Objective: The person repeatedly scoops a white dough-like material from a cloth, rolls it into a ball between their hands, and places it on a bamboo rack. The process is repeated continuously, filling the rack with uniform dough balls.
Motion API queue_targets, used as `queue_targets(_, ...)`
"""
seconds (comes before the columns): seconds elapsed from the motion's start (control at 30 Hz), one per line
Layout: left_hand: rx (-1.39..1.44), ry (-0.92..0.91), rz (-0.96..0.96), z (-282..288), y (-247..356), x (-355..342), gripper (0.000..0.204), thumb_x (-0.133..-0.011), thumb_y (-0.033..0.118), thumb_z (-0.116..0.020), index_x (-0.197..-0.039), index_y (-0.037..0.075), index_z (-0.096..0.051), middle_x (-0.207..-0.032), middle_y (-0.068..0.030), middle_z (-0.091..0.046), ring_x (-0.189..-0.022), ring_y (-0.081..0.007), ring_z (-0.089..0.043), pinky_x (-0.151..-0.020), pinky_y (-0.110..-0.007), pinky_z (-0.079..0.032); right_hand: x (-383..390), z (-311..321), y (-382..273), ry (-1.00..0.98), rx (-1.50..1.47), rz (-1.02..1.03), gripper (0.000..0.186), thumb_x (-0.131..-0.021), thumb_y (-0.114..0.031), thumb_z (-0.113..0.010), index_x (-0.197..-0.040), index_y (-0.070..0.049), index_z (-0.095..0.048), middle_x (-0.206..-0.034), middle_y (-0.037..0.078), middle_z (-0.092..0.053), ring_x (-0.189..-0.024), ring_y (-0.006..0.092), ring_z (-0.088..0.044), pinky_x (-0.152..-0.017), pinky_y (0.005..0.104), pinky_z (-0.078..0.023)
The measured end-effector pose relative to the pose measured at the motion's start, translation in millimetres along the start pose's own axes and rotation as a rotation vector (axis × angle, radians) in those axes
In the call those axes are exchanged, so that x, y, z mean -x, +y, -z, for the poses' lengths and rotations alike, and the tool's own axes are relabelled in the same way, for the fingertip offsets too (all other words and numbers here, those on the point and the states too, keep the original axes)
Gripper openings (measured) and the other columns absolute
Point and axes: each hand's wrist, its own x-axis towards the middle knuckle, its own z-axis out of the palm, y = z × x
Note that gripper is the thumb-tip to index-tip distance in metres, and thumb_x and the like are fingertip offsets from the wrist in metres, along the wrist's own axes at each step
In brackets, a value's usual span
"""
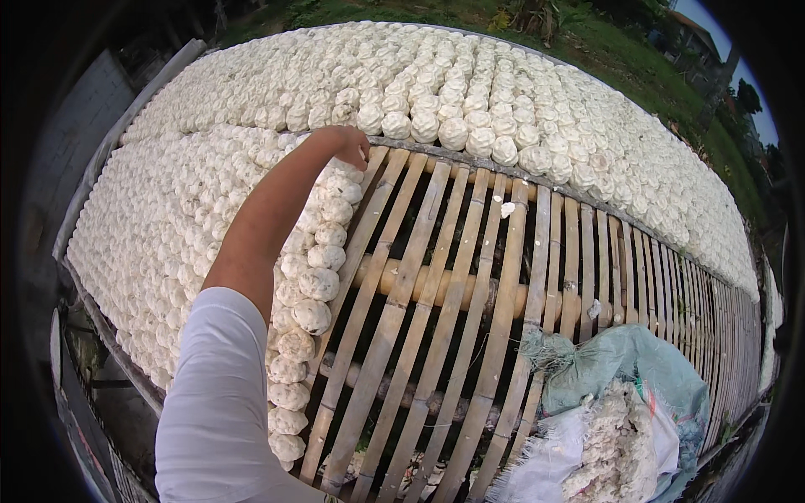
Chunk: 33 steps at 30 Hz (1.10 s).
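Observation:
My left hand [350,144] reaches out to the far end of the near block of whitish, rough, rounded lumps [184,193]. Its wrist is bent and its fingers curl downward beside the last lumps of the outermost row [319,283]. Whatever the fingers hold, if anything, is hidden behind the hand. To the right of that row lie bare bamboo slats [428,277] with dark gaps between them. My right hand is out of the picture.
A wooden rail [470,158] divides the slats from a far field of lumps [453,84]. A torn greenish-white woven sack [646,360] lies open at the lower right, with whitish crumbly material [616,444] in it. Small white bits [507,210] sit on the slats.

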Motion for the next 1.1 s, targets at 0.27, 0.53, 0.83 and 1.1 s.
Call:
queue_targets(0.27,-0.346,0.158,-0.014,-40.0,-9.5,-99.0,0.05,-0.073,0.045,-0.086,-0.12,0.027,-0.078,-0.115,-0.0032,-0.078,-0.109,-0.0253,-0.075,-0.089,-0.041,-0.06,-33.8,26.4,-34.8,-0.017,0.073,0.06,0.019,-0.088,-0.008,-0.069,-0.105,-0.004,-0.074,-0.093,0.019,-0.071,-0.084,0.0407,-0.067,-0.081,0.0521,-0.053)
queue_targets(0.53,-0.394,0.115,-0.033,-76.7,-17.3,-118.6,0.052,-0.071,0.042,-0.09,-0.12,0.03,-0.078,-0.116,-0.0016,-0.076,-0.115,-0.0239,-0.072,-0.092,-0.042,-0.058,-19.8,28.4,-23.4,-0.212,-0.001,-0.109,0.021,-0.083,-0.005,-0.068,-0.103,-0.003,-0.074,-0.092,0.015,-0.07,-0.084,0.0362,-0.067,-0.079,0.0509,-0.051)
queue_targets(0.83,-0.572,0.124,0.053,-103.5,-15.6,-107.6,0.052,-0.103,0.06,-0.051,-0.141,0.028,-0.066,-0.16,-0.0033,-0.053,-0.16,-0.0241,-0.031,-0.128,-0.065,-0.011,-31.1,18.9,-22.1,-0.172,0.029,-0.073,0.021,-0.078,-0.009,-0.069,-0.098,-0.008,-0.073,-0.086,0.01,-0.067,-0.081,0.0305,-0.065,-0.081,0.0461,-0.048)
queue_targets(1.1,-0.331,0.596,-0.087,-89.1,69.3,-20.5,0.067,-0.097,0.029,-0.066,-0.158,0.012,-0.043,-0.177,-0.0137,-0.022,-0.166,-0.03,-0.013,-0.127,-0.07,-0.008,-25.6,19.4,-8.2,-0.062,0.125,0.04,0.021,-0.074,-0.012,-0.07,-0.094,-0.012,-0.072,-0.081,0.005,-0.064,-0.078,0.0254,-0.064,-0.083,0.0418,-0.044)
